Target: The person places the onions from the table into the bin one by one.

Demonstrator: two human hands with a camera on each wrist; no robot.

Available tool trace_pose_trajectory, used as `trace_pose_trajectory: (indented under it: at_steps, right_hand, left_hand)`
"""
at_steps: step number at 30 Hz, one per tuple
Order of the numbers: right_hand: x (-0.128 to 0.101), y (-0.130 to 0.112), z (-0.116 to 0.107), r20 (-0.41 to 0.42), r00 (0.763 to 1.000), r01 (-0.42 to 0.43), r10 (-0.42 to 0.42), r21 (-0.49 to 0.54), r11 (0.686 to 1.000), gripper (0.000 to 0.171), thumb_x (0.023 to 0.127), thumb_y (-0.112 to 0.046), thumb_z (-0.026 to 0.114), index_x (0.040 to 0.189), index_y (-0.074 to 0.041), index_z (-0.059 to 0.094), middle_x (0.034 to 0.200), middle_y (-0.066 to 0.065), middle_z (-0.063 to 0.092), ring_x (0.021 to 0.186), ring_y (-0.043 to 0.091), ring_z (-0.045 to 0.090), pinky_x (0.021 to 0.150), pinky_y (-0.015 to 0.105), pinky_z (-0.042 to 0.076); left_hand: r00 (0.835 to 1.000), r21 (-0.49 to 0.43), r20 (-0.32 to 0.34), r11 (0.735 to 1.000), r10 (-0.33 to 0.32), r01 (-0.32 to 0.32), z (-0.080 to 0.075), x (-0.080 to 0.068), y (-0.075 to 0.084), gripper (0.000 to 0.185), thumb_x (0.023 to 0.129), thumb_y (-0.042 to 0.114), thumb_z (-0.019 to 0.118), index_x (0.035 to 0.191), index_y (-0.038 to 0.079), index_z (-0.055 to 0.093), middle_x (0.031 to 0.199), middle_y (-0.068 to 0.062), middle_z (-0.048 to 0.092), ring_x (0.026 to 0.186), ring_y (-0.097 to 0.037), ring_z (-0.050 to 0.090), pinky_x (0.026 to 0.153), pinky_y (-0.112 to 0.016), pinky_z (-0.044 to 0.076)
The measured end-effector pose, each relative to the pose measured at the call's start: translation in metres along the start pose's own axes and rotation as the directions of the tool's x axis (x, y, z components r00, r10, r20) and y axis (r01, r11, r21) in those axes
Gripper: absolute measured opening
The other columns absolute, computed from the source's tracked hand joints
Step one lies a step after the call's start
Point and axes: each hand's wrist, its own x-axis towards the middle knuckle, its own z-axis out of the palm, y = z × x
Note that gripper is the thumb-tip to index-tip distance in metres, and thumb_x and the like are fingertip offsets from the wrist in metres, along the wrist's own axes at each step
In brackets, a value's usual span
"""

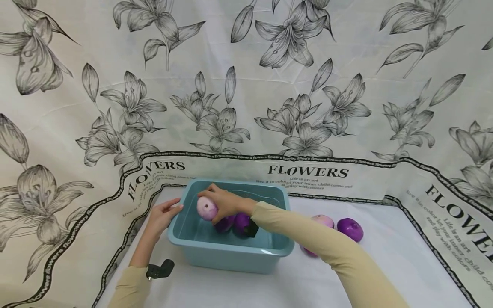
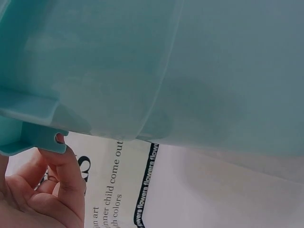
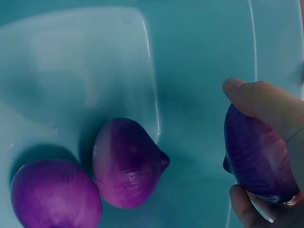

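Note:
My right hand (image 1: pixel 227 203) grips a purple onion (image 1: pixel 206 208) over the left part of a blue plastic basin (image 1: pixel 231 247). In the right wrist view, fingers and thumb curl round that onion (image 3: pixel 259 154). Two more purple onions (image 3: pixel 128 164) lie side by side on the basin floor; in the head view the right wrist partly covers them. At the basin's left rim, my left hand (image 1: pixel 161 217) holds the edge. The left wrist view has its bent fingers (image 2: pixel 64 171) against the underside of the rim (image 2: pixel 45 137).
To the right of the basin, a pale pink-purple onion (image 1: pixel 322 220) and a dark purple onion (image 1: pixel 350 229) lie on the white tabletop (image 1: pixel 385 239). Another onion (image 1: pixel 310 251) is mostly hidden by the right sleeve. Flower-printed cloth (image 1: pixel 246 107) rises behind and at both sides.

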Motion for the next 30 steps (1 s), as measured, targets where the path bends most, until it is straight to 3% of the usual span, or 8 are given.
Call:
trace_pose_trajectory:
  at_steps: [6, 14, 21, 30]
  right_hand:
    - [0.012, 0.006, 0.014, 0.025, 0.998, -0.051, 0.053, -0.078, 0.996, 0.091, 0.067, -0.019, 0.086, 0.144, -0.013, 0.038, 0.129, 0.01, 0.043, 0.111, 0.021, 0.055, 0.09, 0.029, 0.048]
    - [0.024, 0.011, 0.031, 0.098, 0.99, -0.081, 0.1, -0.183, 0.98, 0.087, 0.068, -0.024, 0.087, 0.14, -0.017, 0.04, 0.131, 0.004, 0.051, 0.115, 0.017, 0.054, 0.094, 0.03, 0.046]
    - [0.03, 0.013, 0.045, 0.144, 0.977, -0.125, 0.159, -0.222, 0.967, 0.088, 0.069, -0.028, 0.087, 0.143, -0.024, 0.039, 0.134, 0.003, 0.047, 0.114, 0.018, 0.054, 0.094, 0.034, 0.047]
    - [0.035, 0.015, 0.056, 0.141, 0.973, -0.146, 0.185, -0.247, 0.958, 0.087, 0.071, -0.028, 0.086, 0.144, -0.02, 0.038, 0.134, 0.005, 0.048, 0.116, 0.018, 0.054, 0.096, 0.033, 0.046]
  left_hand:
    - [1.0, -0.006, -0.005, 1.0, -0.01, 0.01, 0.001, 0.0, 0.002, 0.048, 0.095, 0.025, 0.061, 0.137, 0.003, 0.052, 0.106, -0.016, 0.065, 0.077, -0.008, 0.057, 0.065, -0.024, 0.047]
    - [1.0, -0.017, 0.008, 1.0, -0.011, 0.011, 0.0, -0.002, 0.003, 0.048, 0.096, 0.025, 0.059, 0.138, 0.004, 0.051, 0.11, -0.017, 0.064, 0.08, -0.008, 0.058, 0.066, -0.023, 0.048]
    - [1.0, -0.023, -0.001, 1.0, -0.009, 0.009, 0.0, -0.001, 0.002, 0.048, 0.095, 0.026, 0.06, 0.137, 0.004, 0.052, 0.109, -0.017, 0.065, 0.082, -0.009, 0.059, 0.068, -0.023, 0.049]
    - [1.0, -0.031, -0.007, 0.999, -0.006, 0.006, 0.0, -0.001, 0.001, 0.046, 0.095, 0.025, 0.061, 0.135, 0.003, 0.054, 0.105, -0.016, 0.065, 0.081, -0.009, 0.059, 0.066, -0.023, 0.048]
